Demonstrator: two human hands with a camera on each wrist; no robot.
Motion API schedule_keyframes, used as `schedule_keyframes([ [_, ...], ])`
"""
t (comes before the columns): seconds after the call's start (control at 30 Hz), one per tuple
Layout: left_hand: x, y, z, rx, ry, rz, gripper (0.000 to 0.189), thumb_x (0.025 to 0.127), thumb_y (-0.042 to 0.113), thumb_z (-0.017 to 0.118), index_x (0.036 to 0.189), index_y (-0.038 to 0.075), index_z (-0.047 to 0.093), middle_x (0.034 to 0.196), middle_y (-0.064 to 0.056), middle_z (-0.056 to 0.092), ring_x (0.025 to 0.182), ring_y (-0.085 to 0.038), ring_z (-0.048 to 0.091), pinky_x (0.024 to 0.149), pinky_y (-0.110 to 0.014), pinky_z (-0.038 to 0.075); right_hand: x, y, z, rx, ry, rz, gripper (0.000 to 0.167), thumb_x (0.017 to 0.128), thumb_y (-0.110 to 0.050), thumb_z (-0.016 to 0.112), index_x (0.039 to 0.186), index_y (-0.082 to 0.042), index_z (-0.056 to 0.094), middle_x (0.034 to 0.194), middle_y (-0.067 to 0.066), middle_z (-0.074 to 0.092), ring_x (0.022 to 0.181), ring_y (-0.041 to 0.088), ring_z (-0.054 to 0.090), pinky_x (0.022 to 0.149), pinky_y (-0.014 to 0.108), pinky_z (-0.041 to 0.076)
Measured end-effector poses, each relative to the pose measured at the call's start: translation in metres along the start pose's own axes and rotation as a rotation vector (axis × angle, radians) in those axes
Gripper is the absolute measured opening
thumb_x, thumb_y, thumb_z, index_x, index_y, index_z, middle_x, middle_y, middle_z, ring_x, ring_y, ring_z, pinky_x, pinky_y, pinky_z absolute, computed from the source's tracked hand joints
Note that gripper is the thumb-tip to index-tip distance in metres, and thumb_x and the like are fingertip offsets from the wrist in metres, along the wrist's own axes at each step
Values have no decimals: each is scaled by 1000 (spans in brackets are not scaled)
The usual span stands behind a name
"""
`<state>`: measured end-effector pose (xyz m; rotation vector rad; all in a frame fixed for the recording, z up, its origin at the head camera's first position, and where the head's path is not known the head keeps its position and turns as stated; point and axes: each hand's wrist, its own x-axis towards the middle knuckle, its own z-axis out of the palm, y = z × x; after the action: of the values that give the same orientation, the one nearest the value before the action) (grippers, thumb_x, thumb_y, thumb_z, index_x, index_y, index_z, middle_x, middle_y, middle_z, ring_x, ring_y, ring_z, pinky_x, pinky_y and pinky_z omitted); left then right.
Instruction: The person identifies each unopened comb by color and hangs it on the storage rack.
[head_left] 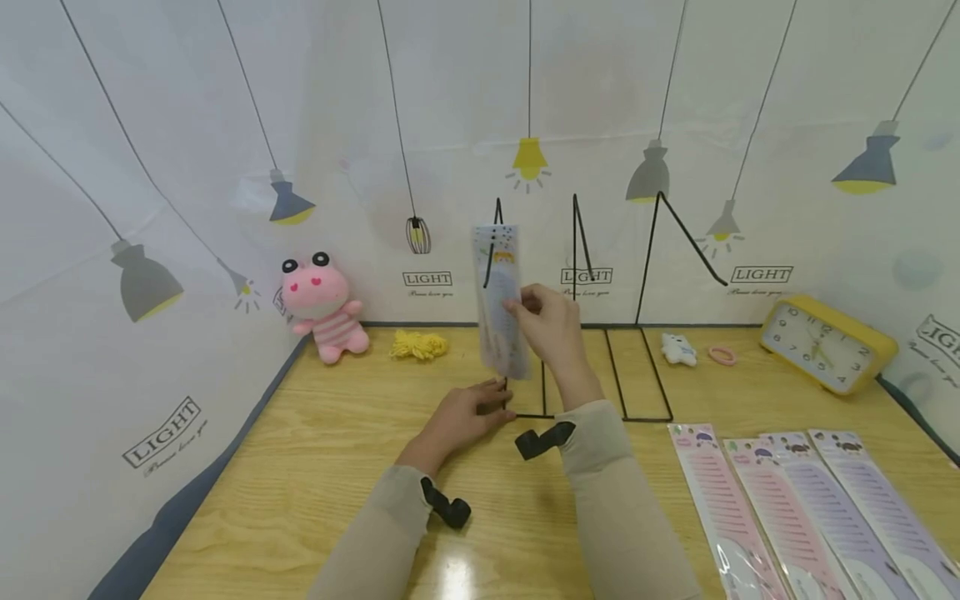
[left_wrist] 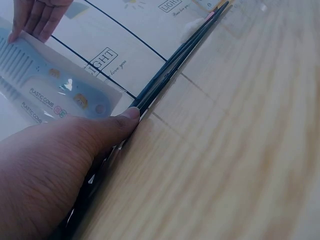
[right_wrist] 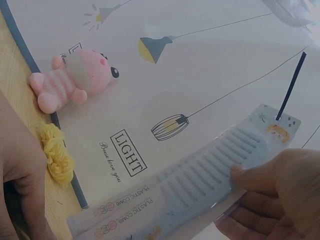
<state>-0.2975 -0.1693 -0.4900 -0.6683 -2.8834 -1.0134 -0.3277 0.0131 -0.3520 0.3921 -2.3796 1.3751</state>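
Observation:
A black wire rack point(head_left: 614, 373) stands on the table, with three upright hooks along it. On its left hook hang blue plastic combs point(head_left: 495, 321) in clear packs, at least two overlapping. My right hand point(head_left: 553, 327) pinches the right edge of these packs between thumb and fingers. In the right wrist view, the hook's wire passes through the hole at the top of the front comb pack point(right_wrist: 215, 170). Low at the rack's left end, my left hand point(head_left: 463, 421) grips the base wire, its thumb point(left_wrist: 112, 131) lying along the wire in the left wrist view.
Several packaged pink and purple combs point(head_left: 798, 508) lie at the front right. Behind the rack's right end are a small white toy point(head_left: 678, 350), a pink ring point(head_left: 722, 356) and a yellow clock point(head_left: 825, 343). Yellow yarn point(head_left: 418, 345) and a pink plush toy point(head_left: 324, 308) sit at the left back.

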Motion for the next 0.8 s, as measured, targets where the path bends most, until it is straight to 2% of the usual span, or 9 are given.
schedule_keyframes([
  [0.13,1,3,0,-15,-5,-10,48,97,46,65,138,20,64,151,4,48,143,-18,40,117,-43,35,-1,-2,-6,-8,0,-6,26,97,-29,71,109,-6,72,102,10,75,95,25,71,84,41,58],
  [0.27,0,0,1,-22,-3,-33,49,96,49,65,138,23,64,151,8,48,143,-17,40,117,-42,34,-4,-8,-8,2,52,-23,24,98,-29,68,109,-8,71,101,7,74,94,22,70,83,38,59],
  [0.37,0,-3,3,-15,3,-41,50,96,52,64,139,27,63,151,8,48,142,-18,41,117,-43,34,-13,-16,-9,33,96,-99,21,96,-24,70,106,-6,71,98,6,74,91,20,71,82,34,59],
  [0.43,0,-4,5,-3,8,-29,50,96,52,64,139,27,63,151,6,48,142,-20,42,117,-44,34,-21,-23,-12,61,83,-177,20,95,-20,71,105,-4,72,97,6,74,90,19,72,81,31,60],
  [0.5,-1,-4,5,-4,14,-16,49,96,51,64,139,25,64,151,4,49,142,-22,42,117,-46,34,-31,-30,-18,82,24,-246,18,93,-19,73,103,-4,74,96,5,75,88,17,72,77,29,60],
  [0.6,-2,-3,5,-19,10,-19,48,97,48,65,138,24,64,152,3,48,142,-22,42,117,-46,34,-48,-36,-33,101,-120,-270,18,93,-22,75,101,-7,76,94,3,76,84,14,73,73,29,61],
  [0.73,-3,-1,3,-41,5,-35,49,97,48,65,139,24,63,152,6,47,142,-21,41,117,-46,34,-70,-29,-67,107,-326,-144,27,91,-37,76,107,-15,76,98,-4,75,86,11,71,78,33,60],
  [0.8,-1,2,4,-35,10,-24,50,97,48,65,139,23,63,152,5,47,142,-22,42,116,-47,35,-80,-16,-88,97,-391,-78,33,91,-43,75,111,-17,75,101,-6,74,89,11,71,80,36,59],
])
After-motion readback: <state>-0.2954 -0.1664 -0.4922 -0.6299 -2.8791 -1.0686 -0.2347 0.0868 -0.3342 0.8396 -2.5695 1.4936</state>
